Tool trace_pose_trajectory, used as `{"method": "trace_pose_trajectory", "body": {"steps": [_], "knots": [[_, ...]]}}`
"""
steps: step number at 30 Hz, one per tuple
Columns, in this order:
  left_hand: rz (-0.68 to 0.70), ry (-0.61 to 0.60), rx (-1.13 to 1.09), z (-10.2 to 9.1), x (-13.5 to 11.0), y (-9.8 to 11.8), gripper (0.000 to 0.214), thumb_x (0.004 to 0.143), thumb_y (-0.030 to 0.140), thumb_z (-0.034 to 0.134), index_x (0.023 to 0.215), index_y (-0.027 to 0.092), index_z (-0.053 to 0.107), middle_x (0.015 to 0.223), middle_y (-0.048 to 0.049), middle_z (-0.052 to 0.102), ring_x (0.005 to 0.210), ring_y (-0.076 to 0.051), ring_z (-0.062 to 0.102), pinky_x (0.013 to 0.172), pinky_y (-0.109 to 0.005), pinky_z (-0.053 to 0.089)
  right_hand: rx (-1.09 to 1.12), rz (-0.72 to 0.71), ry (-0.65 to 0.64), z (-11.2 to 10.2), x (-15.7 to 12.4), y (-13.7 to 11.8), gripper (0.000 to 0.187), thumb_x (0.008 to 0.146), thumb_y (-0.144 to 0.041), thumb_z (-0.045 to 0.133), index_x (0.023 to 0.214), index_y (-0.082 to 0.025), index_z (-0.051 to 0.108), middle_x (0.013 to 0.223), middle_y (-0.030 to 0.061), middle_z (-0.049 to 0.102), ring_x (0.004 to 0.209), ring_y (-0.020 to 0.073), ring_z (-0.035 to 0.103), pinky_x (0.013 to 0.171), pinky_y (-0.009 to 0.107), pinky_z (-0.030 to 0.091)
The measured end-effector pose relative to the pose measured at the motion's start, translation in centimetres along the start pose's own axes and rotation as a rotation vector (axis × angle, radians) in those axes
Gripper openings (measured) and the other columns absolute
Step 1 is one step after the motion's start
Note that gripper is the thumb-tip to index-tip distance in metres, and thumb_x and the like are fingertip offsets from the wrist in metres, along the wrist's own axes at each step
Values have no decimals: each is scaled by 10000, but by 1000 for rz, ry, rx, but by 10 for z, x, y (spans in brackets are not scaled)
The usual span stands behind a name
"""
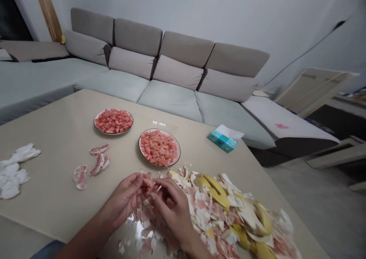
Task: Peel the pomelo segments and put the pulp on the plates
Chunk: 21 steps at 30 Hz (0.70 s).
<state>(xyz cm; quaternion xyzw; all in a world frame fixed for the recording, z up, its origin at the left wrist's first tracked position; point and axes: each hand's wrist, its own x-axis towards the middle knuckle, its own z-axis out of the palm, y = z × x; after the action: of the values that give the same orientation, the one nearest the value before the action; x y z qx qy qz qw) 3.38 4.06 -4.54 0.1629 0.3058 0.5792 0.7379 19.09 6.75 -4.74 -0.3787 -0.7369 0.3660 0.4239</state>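
Note:
My left hand [128, 198] and my right hand [171, 205] meet over the near edge of the table, fingers pinched together on a small pink pomelo piece [151, 184]. Under and to the right of them lies a heap of pomelo peel and white membrane scraps [228, 213]. Just beyond my hands stands a plate of peeled pomelo flesh [159, 147], and a second plate of flesh [113, 121] sits further left. Unpeeled pomelo segments [97, 163] lie to the left of my left hand.
Crumpled white tissues [14, 169] lie at the table's left edge. A teal tissue pack [224, 138] sits near the far right edge of the beige table [57, 129]. A grey corner sofa [171, 79] runs behind the table.

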Motion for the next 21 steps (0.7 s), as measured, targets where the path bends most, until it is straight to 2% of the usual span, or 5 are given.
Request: {"method": "trace_pose_trajectory", "body": {"steps": [6,11,14,18,21], "knots": [[8,52,61,-2,0,-1,203,738,266,783,859,138,683,846,-34,678,740,-102,614,769,-224,496,71,101,34,-4,1,-4,145,879,-273,609,961,-254,727,922,51,723,856,206,660,733,295,519],[41,76,210,1,-2,-1,263,679,284,821,857,147,685,877,-57,709,831,-160,647,792,-264,491,-23,-40,41,-8,-1,0,337,799,-218,706,1128,-279,666,1039,74,670,912,227,634,785,353,526],[51,77,261,4,-3,-1,274,666,321,825,825,150,683,827,-41,700,772,-151,639,750,-261,494,-41,-121,16,-10,0,-2,260,823,-173,673,1053,-293,702,984,66,660,913,218,624,778,345,523],[18,55,288,6,-4,0,276,746,406,745,811,146,681,793,-31,669,711,-131,612,719,-262,498,-22,-119,7,-13,2,-3,202,867,-169,611,984,-288,725,930,59,664,896,208,627,777,338,521],[-21,29,306,5,-5,1,268,728,361,770,884,160,686,815,-30,667,722,-132,615,697,-250,492,-1,-100,10,-13,2,0,222,857,-188,626,1028,-299,713,1001,61,662,924,212,624,792,340,522]]}}
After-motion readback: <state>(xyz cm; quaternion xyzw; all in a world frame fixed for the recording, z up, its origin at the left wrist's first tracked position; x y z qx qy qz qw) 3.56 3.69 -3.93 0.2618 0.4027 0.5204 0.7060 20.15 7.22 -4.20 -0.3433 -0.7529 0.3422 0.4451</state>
